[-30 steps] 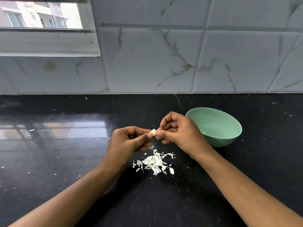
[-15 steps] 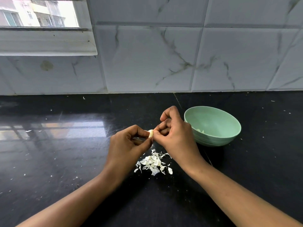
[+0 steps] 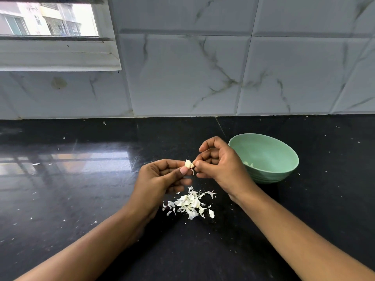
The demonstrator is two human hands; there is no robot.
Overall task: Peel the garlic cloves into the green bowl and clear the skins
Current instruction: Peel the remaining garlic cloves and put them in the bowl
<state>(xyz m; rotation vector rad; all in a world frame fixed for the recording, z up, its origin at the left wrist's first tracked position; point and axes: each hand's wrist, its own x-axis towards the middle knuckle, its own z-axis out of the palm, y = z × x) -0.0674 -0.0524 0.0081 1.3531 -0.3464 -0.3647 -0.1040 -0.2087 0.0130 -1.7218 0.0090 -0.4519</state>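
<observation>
Both hands on one garlic clove

Left hand pinches it — right hand grips its skin, beside the green bowl, above the skins.

A garlic clove between fingers, above skins

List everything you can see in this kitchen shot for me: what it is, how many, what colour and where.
garlic clove: one, off-white, pinched between both hands above the counter
garlic skins: a loose pile of many, white, on the counter below the hands
green bowl: one, pale green, on the counter behind the right hand
garlic pieces: count unclear, pale, inside the bowl, partly hidden by the right hand
counter: one, glossy black, dotted with small white flecks
wall tiles: several, white with grey veins, behind the counter
window: one, white frame, top left
left hand: one, pinches the clove
right hand: one, pinches the clove's other end
</observation>
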